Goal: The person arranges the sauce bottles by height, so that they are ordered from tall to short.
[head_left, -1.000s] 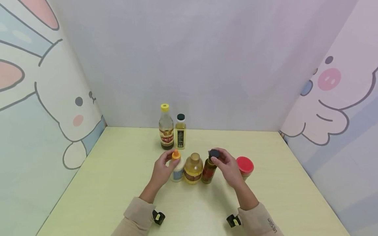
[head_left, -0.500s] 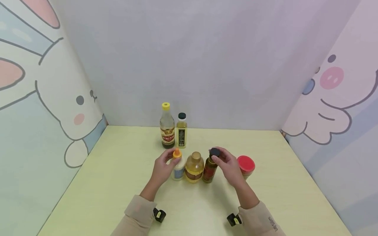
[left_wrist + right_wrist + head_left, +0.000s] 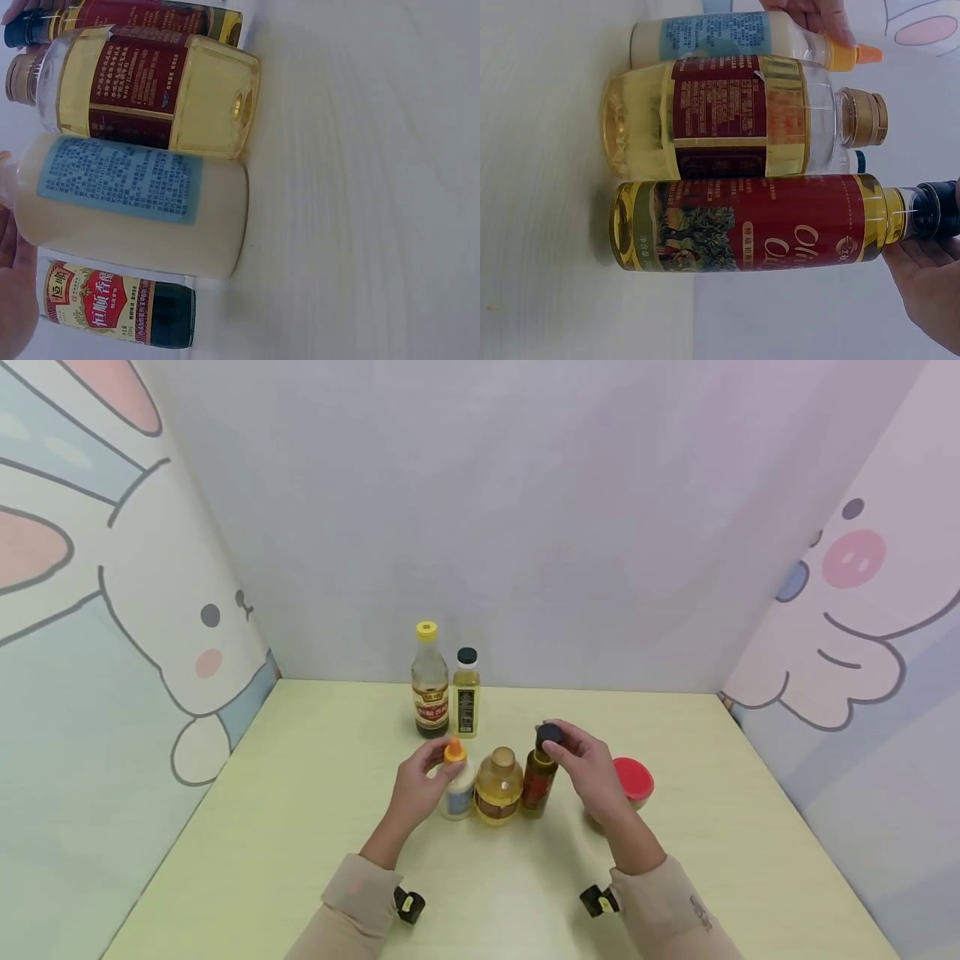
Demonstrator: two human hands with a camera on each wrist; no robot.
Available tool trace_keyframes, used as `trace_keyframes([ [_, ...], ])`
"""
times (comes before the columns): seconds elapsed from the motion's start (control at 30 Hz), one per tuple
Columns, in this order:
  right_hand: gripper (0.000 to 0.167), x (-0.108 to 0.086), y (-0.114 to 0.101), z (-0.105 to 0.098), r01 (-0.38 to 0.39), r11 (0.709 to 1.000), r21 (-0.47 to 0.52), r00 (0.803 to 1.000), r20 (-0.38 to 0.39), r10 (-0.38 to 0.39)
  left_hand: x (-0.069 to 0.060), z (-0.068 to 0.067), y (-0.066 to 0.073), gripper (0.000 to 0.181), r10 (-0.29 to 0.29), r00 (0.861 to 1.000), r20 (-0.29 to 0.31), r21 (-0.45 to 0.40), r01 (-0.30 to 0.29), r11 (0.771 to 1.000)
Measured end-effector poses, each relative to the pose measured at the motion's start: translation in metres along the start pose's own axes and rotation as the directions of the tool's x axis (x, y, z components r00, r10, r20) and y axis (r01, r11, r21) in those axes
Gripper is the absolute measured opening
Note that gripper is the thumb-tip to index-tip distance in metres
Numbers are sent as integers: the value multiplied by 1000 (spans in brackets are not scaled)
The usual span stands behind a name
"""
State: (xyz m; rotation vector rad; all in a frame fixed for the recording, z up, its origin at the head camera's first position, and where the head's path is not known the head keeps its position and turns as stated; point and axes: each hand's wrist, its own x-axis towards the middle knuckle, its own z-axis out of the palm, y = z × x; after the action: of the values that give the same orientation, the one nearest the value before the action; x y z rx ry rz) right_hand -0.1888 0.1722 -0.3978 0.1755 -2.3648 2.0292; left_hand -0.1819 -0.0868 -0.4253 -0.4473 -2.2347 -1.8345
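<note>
My left hand point(image 3: 420, 785) pinches the orange nozzle cap point(image 3: 454, 750) of a cream-coloured squeeze bottle point(image 3: 135, 202) with a blue label. With its fingers round the black cap point(image 3: 549, 737) and neck, my right hand point(image 3: 592, 768) holds an olive oil bottle point(image 3: 765, 223) with a red label. Between these two stands a round-shouldered bottle of yellow oil point(image 3: 498, 789) with a gold cap, touched by neither hand. In the head view the olive oil bottle's base sits slightly farther back than the yellow oil bottle's; whether it touches the table cannot be told.
Behind stand a yellow-capped vinegar bottle point(image 3: 431, 693) and a slim dark-capped oil bottle point(image 3: 467, 697), side by side. A red-lidded jar point(image 3: 633, 779) stands right of my right hand, partly hidden by it. Walls rise behind the table point(image 3: 315, 760) and at both sides.
My right hand has shifted the olive oil bottle slightly up or back from its place beside the yellow oil bottle. The left hand keeps its grip; the head view has drifted slightly.
</note>
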Motion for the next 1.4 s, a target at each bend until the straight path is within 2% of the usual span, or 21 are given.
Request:
trace_keyframes([
  [0.23, 39, 7, -7, -2, 1, 1000, 26, 1000, 2, -1, 0, -1, 0, 35, 1, 1000, -2, -4, -1, 1000],
  [0.4, 40, 17, -10, -2, 13, 1000, 20, 1000, -22, -13, 0, -1, 1, 35, -15, 1000, -2, 1, 15, 1000],
  [0.57, 39, 28, -14, -1, 20, 1000, 16, 999, -31, -19, -1, -1, 2, 35, -6, 1000, -14, 8, 6, 1000],
  [0.97, 40, 44, -27, 4, 56, 998, -2, 998, -30, -56, -2, 1, -1, 36, -4, 1000, -13, 15, 5, 1000],
  [1.2, 39, 56, -27, 10, 60, 998, 19, 998, -20, -60, -2, 0, -2, 35, 19, 1000, -16, 9, -19, 1000],
  [1.4, 38, 66, -24, 13, 61, 998, 19, 998, -22, -60, -2, 1, -1, 35, 10, 1000, -15, 1, -10, 1000],
])
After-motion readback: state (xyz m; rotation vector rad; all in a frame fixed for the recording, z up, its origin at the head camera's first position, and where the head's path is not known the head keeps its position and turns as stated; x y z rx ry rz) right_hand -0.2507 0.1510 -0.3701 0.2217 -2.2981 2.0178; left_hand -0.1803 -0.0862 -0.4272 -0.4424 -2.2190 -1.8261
